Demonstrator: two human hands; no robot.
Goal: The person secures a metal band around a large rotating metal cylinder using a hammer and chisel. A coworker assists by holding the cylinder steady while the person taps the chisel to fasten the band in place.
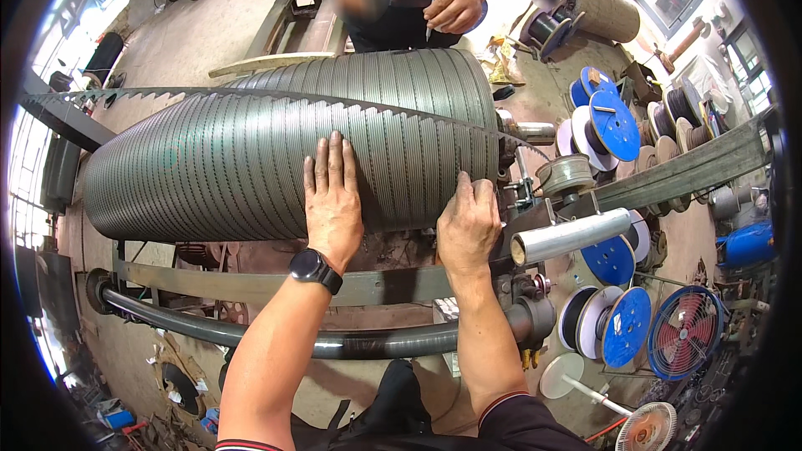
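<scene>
A large grey ribbed drum (251,167), with close bands running round it and dark dashed lines, lies crosswise in front of me. My left hand (332,209) rests flat on its near side, fingers together and stretched out, palm down. At the drum's right end, my right hand (469,221) presses on the ribbed surface with its fingers curled together. Whatever is between those fingers, if anything, is hidden. A dark toothed strip (334,104) stretches across the top of the drum, above both hands.
Across the drum, a person's hand (455,8) holds a pen-like stick. A black bar (393,343) and a flat metal beam (217,282) run between me and the drum. To the right are a silver tube (576,235), blue-sided spools (616,125) and a red-bladed fan (685,331).
</scene>
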